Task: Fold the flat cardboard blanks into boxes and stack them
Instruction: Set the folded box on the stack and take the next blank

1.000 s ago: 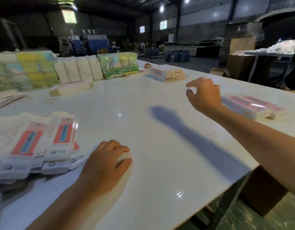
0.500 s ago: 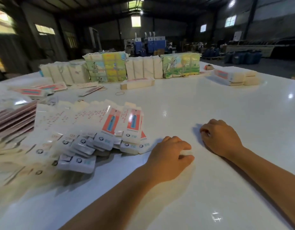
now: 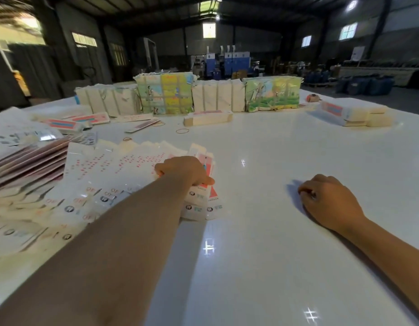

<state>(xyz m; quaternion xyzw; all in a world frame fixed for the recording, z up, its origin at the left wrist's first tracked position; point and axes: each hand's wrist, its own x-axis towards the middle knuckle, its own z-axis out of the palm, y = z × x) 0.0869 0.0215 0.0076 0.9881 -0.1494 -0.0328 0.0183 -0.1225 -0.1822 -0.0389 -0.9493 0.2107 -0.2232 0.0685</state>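
White table (image 3: pixel 274 149): left hand (image 3: pixel 185 171) on blanks (image 3: pixel 123 170)

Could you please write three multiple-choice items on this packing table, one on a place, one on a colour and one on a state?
1. Where does the left hand rest?
A. on the fanned flat blanks
B. on the bare table
C. on the folded box at the centre back

2. What colour is the panel on the flat blanks by the left hand?
A. green
B. red-pink
C. black

3. How is the right hand?
A. spread flat
B. lifted, with a box in its grip
C. curled, down on the table, with no box or blank in it

Key: 1 A, the hand lies on the right end of the fan of blanks. 2 B, a red-pink panel shows beside the knuckles. 3 C, its fingers are curled under and it rests on the white tabletop.
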